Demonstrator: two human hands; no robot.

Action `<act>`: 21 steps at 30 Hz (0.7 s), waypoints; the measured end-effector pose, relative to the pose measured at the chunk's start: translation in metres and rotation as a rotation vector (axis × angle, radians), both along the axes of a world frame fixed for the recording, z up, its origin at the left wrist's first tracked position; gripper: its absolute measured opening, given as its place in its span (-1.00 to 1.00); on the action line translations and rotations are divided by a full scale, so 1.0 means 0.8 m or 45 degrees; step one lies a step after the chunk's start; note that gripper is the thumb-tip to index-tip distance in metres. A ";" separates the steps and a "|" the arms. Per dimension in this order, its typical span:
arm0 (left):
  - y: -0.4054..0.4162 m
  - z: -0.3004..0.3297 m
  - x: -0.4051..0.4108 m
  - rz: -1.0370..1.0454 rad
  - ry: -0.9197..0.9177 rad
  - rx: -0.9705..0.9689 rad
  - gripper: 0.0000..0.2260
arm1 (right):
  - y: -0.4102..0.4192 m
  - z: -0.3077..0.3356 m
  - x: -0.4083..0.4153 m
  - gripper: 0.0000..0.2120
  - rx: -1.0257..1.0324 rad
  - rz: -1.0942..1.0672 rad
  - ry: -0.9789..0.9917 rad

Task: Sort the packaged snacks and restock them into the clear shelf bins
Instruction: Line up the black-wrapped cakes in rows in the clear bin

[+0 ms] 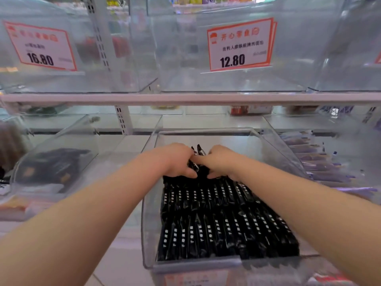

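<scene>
**Black sticks fill the middle bin; neighbours wait**

Forearms reach in from the bottom corners and meet over the middle bin [148,223], the clear tray at six o'clock. Going left to right: at nine o'clock a left bin [55,170] holds a low, blurred heap of dark packets that I cannot read. Next, the left hand [175,162] curls its fingers down onto a bunch of black snack sticks [196,159] at the far end of the middle bin, and the right hand [221,162], touching the same bunch from the other side, is likewise closed round it; a few stick tips poke up between the two hands. Below them, toward the viewer, two tidy rows of packed black sticks [224,219] lie side by side, covering the tray's floor from the front lip up to the hands. At three o'clock the right bin [321,162] carries purple packets in a loose stack.

Above, at eleven and one o'clock, the upper bins behind the price cards [240,45] look bare, though glare and blur hide their floors.

By my reckoning the black sticks are nearly done: two rows are set, and the handful now gripped would start a third at the back. The upper bins seem still to need stock.
</scene>
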State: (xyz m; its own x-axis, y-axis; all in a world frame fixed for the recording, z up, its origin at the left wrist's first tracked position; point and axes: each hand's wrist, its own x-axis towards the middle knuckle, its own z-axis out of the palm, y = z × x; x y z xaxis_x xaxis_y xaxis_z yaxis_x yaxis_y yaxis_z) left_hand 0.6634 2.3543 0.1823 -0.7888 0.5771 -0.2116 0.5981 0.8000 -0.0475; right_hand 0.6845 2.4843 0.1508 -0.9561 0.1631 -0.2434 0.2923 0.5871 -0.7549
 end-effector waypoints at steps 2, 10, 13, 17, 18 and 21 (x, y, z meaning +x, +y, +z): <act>0.003 0.001 0.000 -0.006 0.012 -0.080 -0.47 | 0.012 0.000 0.010 -0.57 -0.077 0.065 -0.017; 0.008 -0.002 -0.002 0.041 0.070 -0.103 -0.50 | 0.022 -0.020 0.025 -0.32 0.264 0.199 0.085; 0.006 0.001 -0.006 0.064 0.188 -0.063 -0.65 | 0.014 -0.021 0.019 -0.38 0.304 0.057 0.237; 0.003 0.003 -0.008 0.072 0.192 -0.026 -0.68 | 0.008 -0.024 0.011 -0.54 0.239 -0.047 0.327; 0.003 0.003 -0.008 0.055 0.147 -0.027 -0.65 | 0.007 -0.028 0.011 -0.56 0.266 -0.037 0.309; 0.000 0.002 -0.007 -0.004 0.040 -0.013 -0.58 | 0.008 -0.037 0.017 -0.63 0.395 0.064 0.231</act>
State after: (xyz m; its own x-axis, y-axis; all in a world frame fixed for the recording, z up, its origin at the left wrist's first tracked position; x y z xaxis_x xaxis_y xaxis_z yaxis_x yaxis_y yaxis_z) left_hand 0.6578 2.3543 0.1838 -0.7933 0.5776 -0.1924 0.5987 0.7975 -0.0743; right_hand 0.6982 2.4907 0.1211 -0.9879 0.1544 -0.0156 0.1351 0.8064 -0.5757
